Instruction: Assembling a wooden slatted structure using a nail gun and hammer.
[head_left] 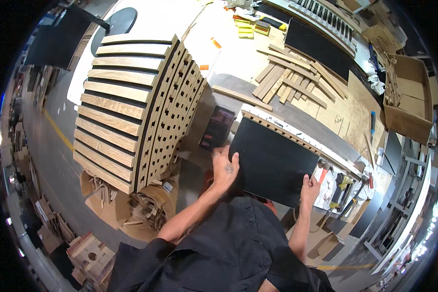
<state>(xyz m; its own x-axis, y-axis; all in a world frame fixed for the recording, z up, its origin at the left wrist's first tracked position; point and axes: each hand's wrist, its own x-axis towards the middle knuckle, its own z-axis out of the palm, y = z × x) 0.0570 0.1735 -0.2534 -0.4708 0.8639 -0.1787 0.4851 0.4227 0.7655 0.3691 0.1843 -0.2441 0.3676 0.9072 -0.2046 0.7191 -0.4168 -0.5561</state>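
Observation:
A black rectangular panel (272, 160) is in front of me, its flat dark face toward me. Wooden slat ends show along its far edge. My left hand (225, 168) is closed on its left edge with the thumb up; the fingertips are partly hidden. At the near right corner, my right hand (310, 187) grips the edge between thumb and fingers. A phone (216, 127) with a lit screen lies just beyond my left hand. Left of it stands a tall stack of slatted wood panels (114, 102) with black backing.
Loose wooden strips (292, 78) lie crossed on the workbench (333, 121). A cardboard box (409, 97) is at the far right. Hand tools, including a yellow-and-black one (343, 184), are right of the panel. Below the stack, a round bin (153, 209) holds wood scraps.

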